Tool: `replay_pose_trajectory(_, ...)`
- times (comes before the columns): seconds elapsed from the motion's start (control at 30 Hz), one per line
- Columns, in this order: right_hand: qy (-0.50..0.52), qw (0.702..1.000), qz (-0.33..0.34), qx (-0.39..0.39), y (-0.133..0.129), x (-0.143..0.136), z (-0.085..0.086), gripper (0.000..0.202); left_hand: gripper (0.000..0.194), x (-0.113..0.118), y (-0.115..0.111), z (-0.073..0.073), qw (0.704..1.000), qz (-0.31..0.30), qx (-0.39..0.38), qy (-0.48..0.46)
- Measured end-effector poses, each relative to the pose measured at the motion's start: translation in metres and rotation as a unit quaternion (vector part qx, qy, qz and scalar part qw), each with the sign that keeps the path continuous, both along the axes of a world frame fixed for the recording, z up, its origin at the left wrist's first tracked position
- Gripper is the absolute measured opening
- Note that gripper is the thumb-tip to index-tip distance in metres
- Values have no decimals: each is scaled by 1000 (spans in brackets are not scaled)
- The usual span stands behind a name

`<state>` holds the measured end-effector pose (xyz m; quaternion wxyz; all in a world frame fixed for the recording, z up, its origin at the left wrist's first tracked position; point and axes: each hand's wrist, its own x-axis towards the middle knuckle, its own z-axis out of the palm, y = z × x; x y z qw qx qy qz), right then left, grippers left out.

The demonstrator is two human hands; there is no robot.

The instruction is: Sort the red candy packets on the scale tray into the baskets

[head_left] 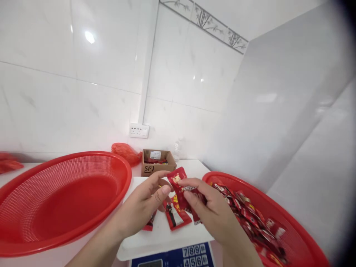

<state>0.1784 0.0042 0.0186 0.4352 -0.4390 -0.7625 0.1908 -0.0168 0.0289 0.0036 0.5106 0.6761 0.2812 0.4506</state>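
A small red snack packet [180,193] with yellow and white print is pinched between the thumb and fingers of my right hand [213,207]. Part of another red wrapper shows beneath that grip. My left hand [147,202] is loosely curved, thumb apart from the fingers, its index fingertip at the held packet's upper left edge. Below both hands, a red packet [176,215] with a black-and-white picture lies on the white scale plate [136,243]. Another packet [149,224] lies there too, mostly covered by my left hand.
A red mesh basket [83,163] stands at left; another red basket [303,237] at right holds many red packets [250,215]. Behind the scale are a cardboard box [158,170] with packets inside and a red plastic bag [126,154]. The scale's blue keypad [172,257] faces me.
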Motion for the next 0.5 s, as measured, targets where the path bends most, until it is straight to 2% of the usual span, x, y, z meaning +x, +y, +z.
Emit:
replay_pose_trajectory(0.13, 16, 998, 66, 19, 2, -23, -10, 24, 31, 0, -1, 3, 998, 31, -23, -51)
replay_pose_trajectory(0.2, 43, 998, 48, 16, 3, -27, -14, 26, 28, 0, 0, 3, 995, 48, -37, -81)
replay_pose_trajectory(0.37, 124, 991, -48, -29, 3, -26, -17, 32, 21, 2, 5, 0, 984, 76, -48, -152)
replay_pose_trajectory(0.5, 158, 981, -49, -97, 6, -24, -12, 30, 19, 5, 6, -1, 981, 111, -41, -153)
